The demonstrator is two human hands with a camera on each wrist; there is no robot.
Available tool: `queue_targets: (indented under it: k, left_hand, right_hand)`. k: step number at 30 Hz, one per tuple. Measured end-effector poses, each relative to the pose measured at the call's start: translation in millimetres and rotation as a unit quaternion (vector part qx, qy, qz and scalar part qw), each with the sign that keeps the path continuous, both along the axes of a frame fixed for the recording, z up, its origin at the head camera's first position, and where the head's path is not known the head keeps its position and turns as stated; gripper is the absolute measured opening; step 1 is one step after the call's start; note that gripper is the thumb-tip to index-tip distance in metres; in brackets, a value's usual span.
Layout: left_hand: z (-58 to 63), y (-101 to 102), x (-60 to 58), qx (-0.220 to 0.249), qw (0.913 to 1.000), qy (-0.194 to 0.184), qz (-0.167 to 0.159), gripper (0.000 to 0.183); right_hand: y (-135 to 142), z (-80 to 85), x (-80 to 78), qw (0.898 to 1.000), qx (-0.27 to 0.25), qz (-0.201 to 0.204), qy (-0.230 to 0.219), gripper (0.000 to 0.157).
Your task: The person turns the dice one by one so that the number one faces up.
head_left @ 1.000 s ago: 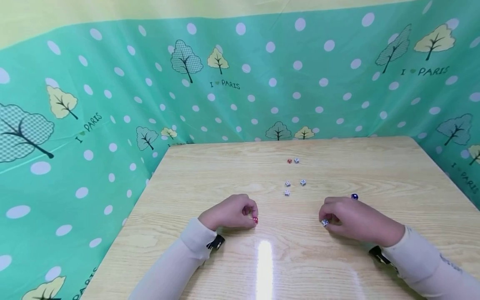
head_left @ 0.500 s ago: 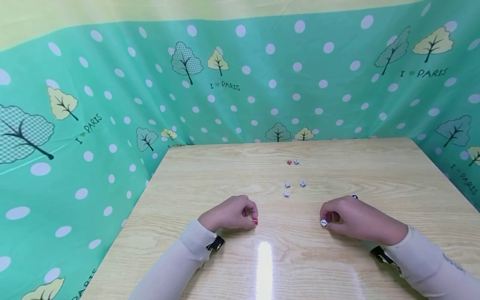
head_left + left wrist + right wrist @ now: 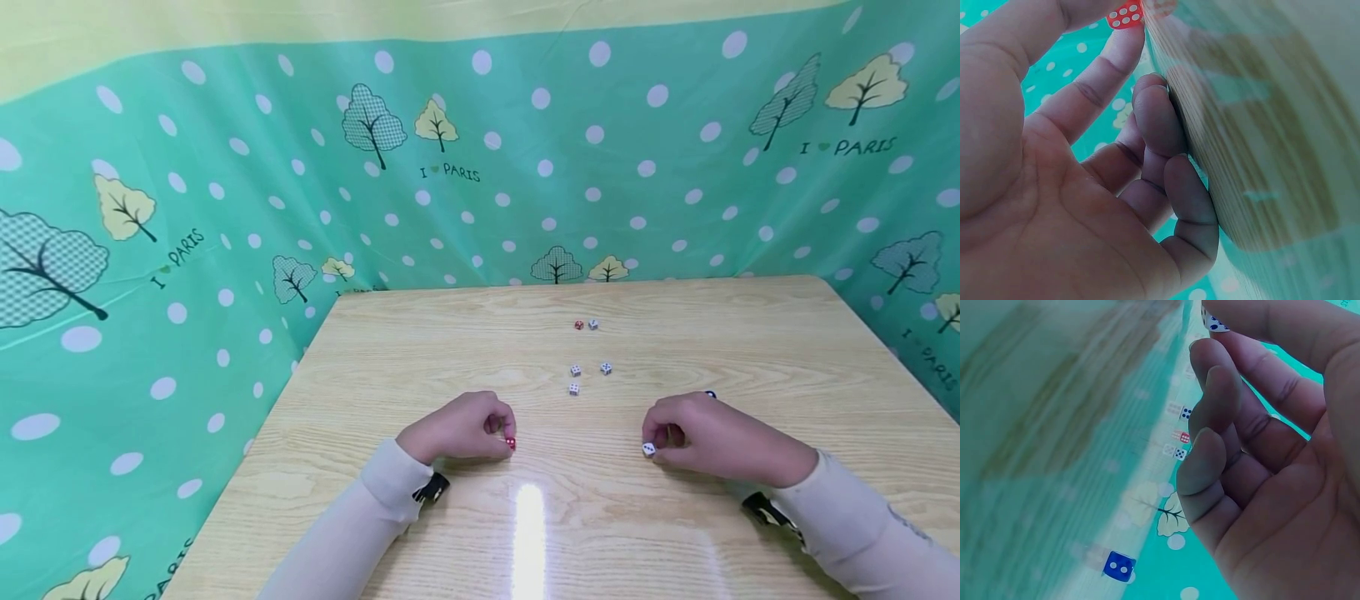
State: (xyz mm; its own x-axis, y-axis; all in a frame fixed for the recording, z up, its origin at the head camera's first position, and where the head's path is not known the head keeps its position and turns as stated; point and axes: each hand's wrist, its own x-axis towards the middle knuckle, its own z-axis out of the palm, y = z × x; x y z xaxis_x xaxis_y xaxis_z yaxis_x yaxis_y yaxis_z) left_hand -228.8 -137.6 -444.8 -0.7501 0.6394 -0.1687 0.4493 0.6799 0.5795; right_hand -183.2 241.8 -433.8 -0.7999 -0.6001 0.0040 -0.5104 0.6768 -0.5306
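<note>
My left hand [image 3: 463, 427] pinches a red die [image 3: 510, 442] between thumb and index finger, low at the wooden table. In the left wrist view the red die [image 3: 1125, 15] shows a face of white dots, and the other fingers curl beside the tabletop. Further right, my right hand [image 3: 697, 437] pinches a white die [image 3: 648, 449] between thumb and forefinger. Only a small part of that white die [image 3: 1215, 322] shows at the top of the right wrist view. Partly hidden behind the right hand lies a blue die [image 3: 710, 394], seen whole as a blue die [image 3: 1120, 566] in the right wrist view.
Between and beyond the hands lie three white dice, one nearer [image 3: 573, 389], another above it [image 3: 575, 370], a third to their right [image 3: 606, 367]. Farther back, a red die [image 3: 579, 325] sits beside a white die [image 3: 593, 324]. A patterned green curtain [image 3: 465, 150] borders the table.
The white die in my right fingers has turned to show a different face, and that hand has shifted very slightly right. My left hand stays in place with the red die.
</note>
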Motion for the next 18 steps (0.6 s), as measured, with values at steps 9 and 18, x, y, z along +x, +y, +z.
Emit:
queue_targets:
  k: [9,18]
  left_hand:
    - [-0.4,-0.2,-0.6,-0.002,1.0000,-0.001,0.000,0.014]
    - [0.5,-0.2,0.3,-0.001,1.0000,0.000,-0.001,0.014]
  right_hand:
    - [2.2,-3.4,-2.1,1.000,-0.001,0.003,-0.012,0.022]
    - [0.9,-2.9,-1.3,1.000,-0.001,0.008,0.004,0.022]
